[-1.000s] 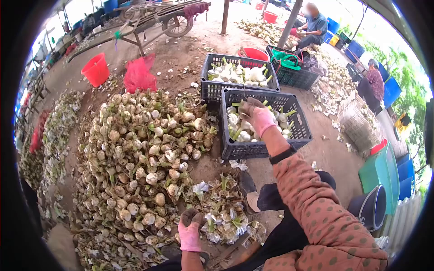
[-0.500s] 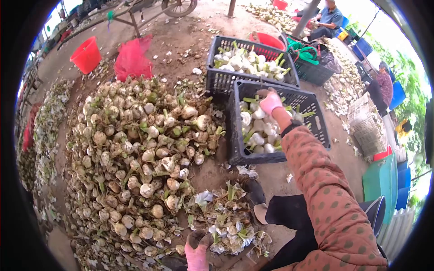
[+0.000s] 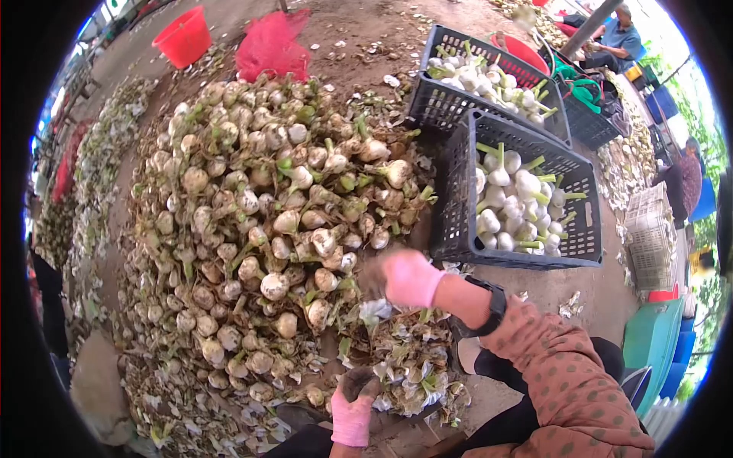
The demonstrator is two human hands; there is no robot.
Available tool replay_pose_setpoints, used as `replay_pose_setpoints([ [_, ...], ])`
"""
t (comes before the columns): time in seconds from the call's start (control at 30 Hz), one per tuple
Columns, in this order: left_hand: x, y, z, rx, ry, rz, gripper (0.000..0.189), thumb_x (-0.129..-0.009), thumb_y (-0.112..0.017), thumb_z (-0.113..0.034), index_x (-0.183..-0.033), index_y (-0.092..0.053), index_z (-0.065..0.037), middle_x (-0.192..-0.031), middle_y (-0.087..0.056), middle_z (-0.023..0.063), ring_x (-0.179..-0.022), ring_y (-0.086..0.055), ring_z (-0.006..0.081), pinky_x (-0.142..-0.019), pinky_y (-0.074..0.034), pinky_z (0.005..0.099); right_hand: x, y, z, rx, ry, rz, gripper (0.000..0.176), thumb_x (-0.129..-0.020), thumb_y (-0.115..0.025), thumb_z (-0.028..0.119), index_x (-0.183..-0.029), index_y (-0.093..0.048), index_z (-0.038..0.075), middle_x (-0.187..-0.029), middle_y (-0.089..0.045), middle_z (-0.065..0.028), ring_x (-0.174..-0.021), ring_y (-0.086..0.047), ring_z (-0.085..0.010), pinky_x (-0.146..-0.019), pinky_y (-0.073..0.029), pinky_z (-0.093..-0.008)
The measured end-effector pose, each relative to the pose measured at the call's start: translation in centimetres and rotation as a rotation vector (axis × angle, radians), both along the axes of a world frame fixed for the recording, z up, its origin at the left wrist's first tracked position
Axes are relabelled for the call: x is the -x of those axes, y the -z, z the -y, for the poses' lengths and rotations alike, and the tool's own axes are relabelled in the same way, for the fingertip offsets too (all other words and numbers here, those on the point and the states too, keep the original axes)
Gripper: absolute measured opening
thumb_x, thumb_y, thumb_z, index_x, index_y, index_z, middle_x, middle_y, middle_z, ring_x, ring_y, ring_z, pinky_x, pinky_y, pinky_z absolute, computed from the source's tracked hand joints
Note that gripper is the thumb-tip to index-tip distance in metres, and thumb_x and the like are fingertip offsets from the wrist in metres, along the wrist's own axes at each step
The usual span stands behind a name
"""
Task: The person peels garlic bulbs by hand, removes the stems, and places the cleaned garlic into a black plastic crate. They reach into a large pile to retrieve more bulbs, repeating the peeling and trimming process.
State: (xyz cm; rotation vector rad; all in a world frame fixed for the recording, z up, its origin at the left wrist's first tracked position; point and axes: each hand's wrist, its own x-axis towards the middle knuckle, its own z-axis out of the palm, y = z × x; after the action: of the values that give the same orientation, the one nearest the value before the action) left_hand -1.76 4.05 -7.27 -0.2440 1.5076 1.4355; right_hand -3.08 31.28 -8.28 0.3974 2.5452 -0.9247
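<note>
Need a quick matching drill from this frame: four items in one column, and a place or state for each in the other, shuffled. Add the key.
Items
1. right hand
2. left hand
3. near crate
4. red bucket

Place or state
A. top left, beyond the pile
B. holds peeled white bulbs
C. bottom edge, beside the peelings
D. blurred, at the pile's near edge

Pairs: 1-D, 2-C, 3-B, 4-A
</note>
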Motion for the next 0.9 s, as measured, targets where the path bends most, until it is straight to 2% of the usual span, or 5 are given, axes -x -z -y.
replay_pose_setpoints([
  [0.1, 0.1, -0.2, 0.1, 0.0, -0.014, 0.033, 0.026, -0.084, -0.063, 0.0, -0.108, -0.054, 0.004, -0.101, -0.059, 0.0102, -0.092, -0.06, 0.0176, -0.081, -0.053, 0.0311, 4.8, -0.9, 0.3, -0.135, 0.159, -0.04, 0.063, -0.08, -0.054, 0.006, -0.14, -0.035, 0.015, -0.146, -0.034, -0.0168, -0.126, -0.046, -0.0319, -0.104, -0.04, -0.044],
  [0.4, 0.9, -0.9, 0.8, -0.078, -0.209, -0.214, 0.031, -0.082, -0.059, 0.005, -0.112, -0.052, 0.001, -0.102, -0.059, 0.0079, -0.091, -0.058, 0.0153, -0.079, -0.05, 0.0281, 3.6, 5.8, 7.9, -0.139, 0.166, -0.325, 0.056, -0.069, -0.059, -0.002, -0.122, -0.054, 0.015, -0.117, -0.058, -0.0156, -0.118, -0.05, -0.0346, -0.101, -0.041, -0.0394],
  [0.57, 1.2, -0.2, 2.1, -0.252, -0.423, 0.117, 0.055, -0.085, -0.06, 0.0, -0.134, -0.035, -0.003, -0.121, -0.053, 0.0124, -0.103, -0.06, 0.0226, -0.084, -0.054, 0.0357, -3.7, -0.9, 12.7, 0.324, 0.287, -0.488, 0.052, -0.069, -0.056, -0.008, -0.118, -0.056, 0.008, -0.119, -0.057, -0.0182, -0.115, -0.053, -0.0327, -0.1, -0.042, -0.0372],
  [0.73, -0.2, -2.6, 1.9, -0.396, -0.312, 0.205, 0.053, -0.08, -0.07, -0.003, -0.127, -0.046, -0.003, -0.112, -0.06, 0.0099, -0.099, -0.061, 0.0202, -0.085, -0.052, 0.0335, -8.3, -6.0, 15.9, 0.669, 0.276, -0.519, 0.062, -0.068, -0.048, -0.012, -0.129, -0.048, 0.001, -0.125, -0.056, -0.0122, -0.12, -0.05, -0.0205, -0.098, -0.043, -0.0316],
  [0.9, -1.8, -6.4, 2.0, -0.356, -0.168, -0.262, 0.035, -0.077, -0.073, 0.0, -0.107, -0.056, 0.001, -0.099, -0.065, 0.0088, -0.09, -0.062, 0.014, -0.083, -0.051, 0.0276, -11.5, -8.1, 16.2, 1.438, 0.747, -0.524, 0.049, -0.087, -0.056, -0.002, -0.134, -0.042, 0.001, -0.126, -0.053, -0.0092, -0.113, -0.054, -0.019, -0.094, -0.045, -0.0302],
])
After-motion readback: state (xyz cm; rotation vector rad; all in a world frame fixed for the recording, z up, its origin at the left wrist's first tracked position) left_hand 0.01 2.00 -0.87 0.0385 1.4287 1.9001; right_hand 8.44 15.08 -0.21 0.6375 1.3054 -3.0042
